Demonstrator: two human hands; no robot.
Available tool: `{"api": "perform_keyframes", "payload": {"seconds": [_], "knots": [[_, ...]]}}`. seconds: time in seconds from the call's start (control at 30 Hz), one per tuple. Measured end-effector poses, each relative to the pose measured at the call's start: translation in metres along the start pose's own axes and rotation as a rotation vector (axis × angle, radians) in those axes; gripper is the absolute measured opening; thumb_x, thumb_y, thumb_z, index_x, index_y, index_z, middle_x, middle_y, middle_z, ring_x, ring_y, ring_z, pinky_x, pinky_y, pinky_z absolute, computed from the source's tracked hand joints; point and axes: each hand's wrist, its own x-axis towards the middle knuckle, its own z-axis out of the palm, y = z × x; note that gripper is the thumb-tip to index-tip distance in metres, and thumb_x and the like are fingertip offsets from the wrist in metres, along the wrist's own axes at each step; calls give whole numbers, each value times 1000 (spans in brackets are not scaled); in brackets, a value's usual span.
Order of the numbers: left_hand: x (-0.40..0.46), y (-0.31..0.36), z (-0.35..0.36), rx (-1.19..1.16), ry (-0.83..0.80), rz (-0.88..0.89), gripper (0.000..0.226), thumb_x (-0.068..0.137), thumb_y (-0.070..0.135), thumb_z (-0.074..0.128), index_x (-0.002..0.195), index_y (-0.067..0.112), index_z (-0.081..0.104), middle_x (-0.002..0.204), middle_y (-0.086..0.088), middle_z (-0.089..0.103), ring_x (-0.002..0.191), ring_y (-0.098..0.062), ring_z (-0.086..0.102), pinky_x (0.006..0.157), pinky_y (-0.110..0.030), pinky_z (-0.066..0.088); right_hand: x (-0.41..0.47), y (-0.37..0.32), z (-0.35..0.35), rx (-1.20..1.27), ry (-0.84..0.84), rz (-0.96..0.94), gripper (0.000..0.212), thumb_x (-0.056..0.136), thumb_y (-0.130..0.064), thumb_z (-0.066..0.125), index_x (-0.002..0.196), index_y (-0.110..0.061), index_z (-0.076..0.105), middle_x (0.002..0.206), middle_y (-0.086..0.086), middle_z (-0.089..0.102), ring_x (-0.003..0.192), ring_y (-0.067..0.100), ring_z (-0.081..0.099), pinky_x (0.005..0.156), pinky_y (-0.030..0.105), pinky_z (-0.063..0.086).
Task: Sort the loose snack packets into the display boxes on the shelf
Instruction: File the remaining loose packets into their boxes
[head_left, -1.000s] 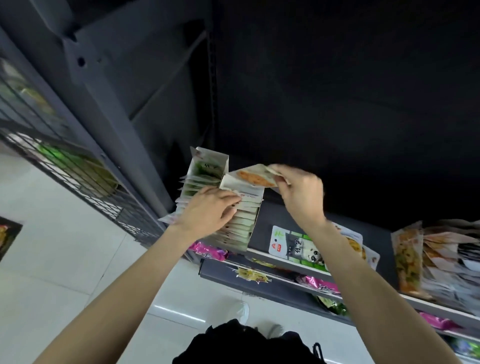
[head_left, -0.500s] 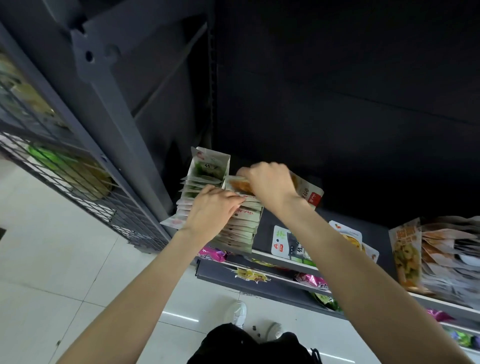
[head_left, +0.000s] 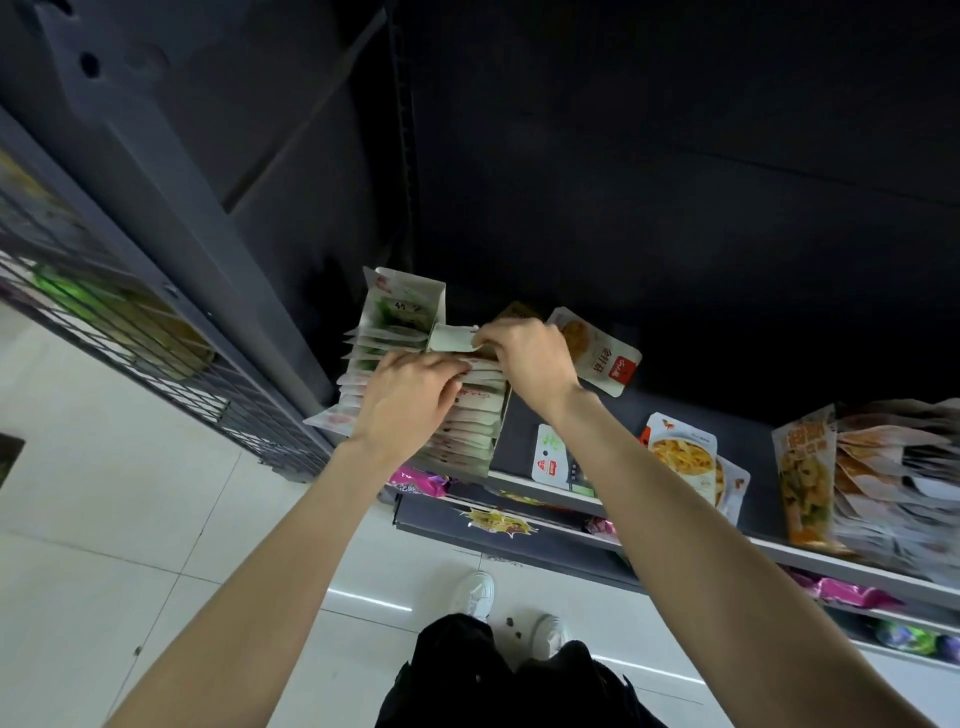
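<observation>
Dark shelf (head_left: 649, 415) over pale tiled floor (head_left: 104, 519), as I see it.
Left of the shelf stands a wire mesh rack (head_left: 156, 364); at its left end, my left hand (head_left: 410, 400) curls over the display boxes (head_left: 467, 415), my right hand (head_left: 530, 358) pinches a packet (head_left: 452, 338) atop them; loose snack packets (head_left: 685, 457) lie further right.
</observation>
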Motion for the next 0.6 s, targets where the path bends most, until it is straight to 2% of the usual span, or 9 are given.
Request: {"api": "perform_keyframes", "payload": {"seconds": [0.07,0.13,0.23,0.3,0.37,0.43,0.5,0.6], "knots": [[-2,13,-2,48,22,-73,29,80,18,70,109,18,68,101,-2,71,92,-26,66,86,-37,44,-13,8,-6,167,18,-12,29,95,-11,52,121,-17,65,120,2,65,111,21,60,89,33,49],[-6,34,-6,43,106,-161,32,81,20,66,113,16,64,103,-5,68,97,-28,60,87,-37,39,-43,17,-14,286,81,-1,39,96,-15,53,134,-18,53,131,2,58,121,16,52,96,26,42],[-14,88,-5,-182,301,-136,23,86,23,56,106,11,58,93,-2,62,87,-19,55,77,-32,44,-114,46,-18,325,199,112,39,95,-14,55,133,-17,53,125,3,60,113,14,55,94,19,41],[-18,131,10,-343,300,-92,19,87,24,55,101,11,57,84,2,59,78,-13,54,69,-27,44,-167,75,-17,290,224,264,34,94,-13,55,128,-17,58,117,3,65,99,15,62,82,23,50],[-20,166,36,-495,105,-172,21,87,28,57,103,14,56,83,7,61,76,-9,56,66,-28,49,-212,111,-13,226,209,433,30,93,-11,56,122,-14,61,111,6,68,92,22,66,74,30,54],[-20,191,72,-557,-206,-318,28,89,35,59,110,17,54,93,8,65,83,-10,61,72,-31,52,-241,146,-8,172,106,597,29,93,-15,56,122,-12,59,114,10,67,96,29,66,75,38,56],[-19,207,110,-447,-411,-351,38,90,43,57,117,16,52,107,2,66,95,-15,62,80,-32,51,-255,170,-4,145,-43,679,34,95,-18,52,129,-13,54,125,12,61,102,31,64,82,41,55],[-14,223,148,-121,-519,-293,50,90,52,49,123,15,49,116,-5,63,110,-24,56,93,-37,42,-259,188,6,137,-222,651,39,99,-23,44,137,-16,45,137,10,52,113,31,58,95,41,47]]}}
